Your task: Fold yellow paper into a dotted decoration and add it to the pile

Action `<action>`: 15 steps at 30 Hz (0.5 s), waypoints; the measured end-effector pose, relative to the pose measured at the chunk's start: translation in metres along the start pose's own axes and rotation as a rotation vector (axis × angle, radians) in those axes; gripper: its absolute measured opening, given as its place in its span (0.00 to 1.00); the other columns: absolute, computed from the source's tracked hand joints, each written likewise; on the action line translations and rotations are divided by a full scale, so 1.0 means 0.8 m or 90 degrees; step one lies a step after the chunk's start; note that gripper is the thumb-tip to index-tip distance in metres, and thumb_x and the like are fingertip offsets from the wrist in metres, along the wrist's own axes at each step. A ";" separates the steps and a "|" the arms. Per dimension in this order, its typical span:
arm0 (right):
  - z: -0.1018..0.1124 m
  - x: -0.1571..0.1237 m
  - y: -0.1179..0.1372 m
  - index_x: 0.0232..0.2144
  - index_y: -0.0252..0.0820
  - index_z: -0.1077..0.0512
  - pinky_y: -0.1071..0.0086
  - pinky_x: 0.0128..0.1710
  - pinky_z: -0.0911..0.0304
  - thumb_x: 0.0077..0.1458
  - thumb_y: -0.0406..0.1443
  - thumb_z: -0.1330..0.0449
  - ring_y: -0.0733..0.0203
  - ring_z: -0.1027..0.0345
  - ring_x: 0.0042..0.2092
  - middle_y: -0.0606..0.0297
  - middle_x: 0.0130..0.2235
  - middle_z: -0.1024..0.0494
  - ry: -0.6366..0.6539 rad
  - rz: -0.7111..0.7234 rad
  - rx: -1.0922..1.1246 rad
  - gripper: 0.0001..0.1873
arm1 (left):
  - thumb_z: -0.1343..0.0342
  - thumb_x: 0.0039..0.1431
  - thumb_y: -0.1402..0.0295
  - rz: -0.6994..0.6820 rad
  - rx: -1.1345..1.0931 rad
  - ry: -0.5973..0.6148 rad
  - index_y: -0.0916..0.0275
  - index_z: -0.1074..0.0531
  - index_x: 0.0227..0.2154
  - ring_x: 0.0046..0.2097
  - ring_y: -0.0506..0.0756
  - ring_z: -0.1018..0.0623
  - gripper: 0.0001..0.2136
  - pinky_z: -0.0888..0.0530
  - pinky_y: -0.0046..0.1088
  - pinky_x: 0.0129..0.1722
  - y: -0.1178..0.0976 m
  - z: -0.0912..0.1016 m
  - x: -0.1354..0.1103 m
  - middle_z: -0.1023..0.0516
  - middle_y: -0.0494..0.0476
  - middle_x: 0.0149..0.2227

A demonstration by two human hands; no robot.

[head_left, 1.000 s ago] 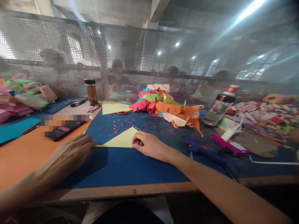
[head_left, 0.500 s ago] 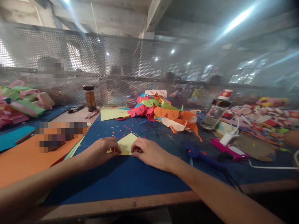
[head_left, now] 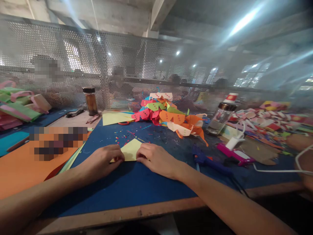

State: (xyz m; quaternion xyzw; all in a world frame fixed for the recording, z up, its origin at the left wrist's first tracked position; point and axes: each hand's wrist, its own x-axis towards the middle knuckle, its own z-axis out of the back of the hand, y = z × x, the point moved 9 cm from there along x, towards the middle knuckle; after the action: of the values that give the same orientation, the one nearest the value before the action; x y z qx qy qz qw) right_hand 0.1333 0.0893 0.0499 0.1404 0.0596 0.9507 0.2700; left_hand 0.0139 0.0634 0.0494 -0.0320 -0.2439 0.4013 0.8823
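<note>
A pale yellow folded paper triangle lies on the blue mat in front of me. My left hand rests on its left part, fingers curled and pressing the paper down. My right hand presses the right corner, fingers bent with the tips on the paper. Both hands sit close together, almost touching over the fold.
A heap of coloured folded paper shapes lies behind. A blue glue gun, a pink device and a clear bottle stand to the right. Orange sheets lie left, a dark jar near the perforated metal screen.
My left hand slid right along the paper from its far left corner to beside my right hand. The triangle now looks narrower, folded over. My right hand stayed in place.
</note>
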 end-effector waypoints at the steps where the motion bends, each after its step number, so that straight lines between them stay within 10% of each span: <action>1: 0.000 0.000 0.000 0.36 0.41 0.26 0.65 0.45 0.39 0.63 0.34 0.43 0.59 0.32 0.43 0.62 0.39 0.24 0.002 0.002 -0.001 0.06 | 0.50 0.63 0.75 0.004 -0.007 0.001 0.60 0.24 0.32 0.33 0.51 0.24 0.09 0.29 0.26 0.33 0.000 0.000 0.000 0.24 0.52 0.31; 15: 0.004 -0.004 0.002 0.37 0.41 0.27 0.67 0.44 0.39 0.62 0.35 0.41 0.60 0.30 0.43 0.63 0.40 0.23 0.038 0.003 0.045 0.04 | 0.48 0.62 0.75 0.025 -0.028 -0.008 0.61 0.25 0.31 0.30 0.50 0.25 0.08 0.31 0.24 0.30 0.010 -0.002 0.000 0.25 0.50 0.29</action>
State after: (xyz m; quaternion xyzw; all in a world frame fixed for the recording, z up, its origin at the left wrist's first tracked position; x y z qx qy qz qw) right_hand 0.1360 0.0866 0.0524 0.1213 0.1012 0.9525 0.2603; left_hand 0.0088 0.0693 0.0457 -0.0534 -0.2575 0.4132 0.8719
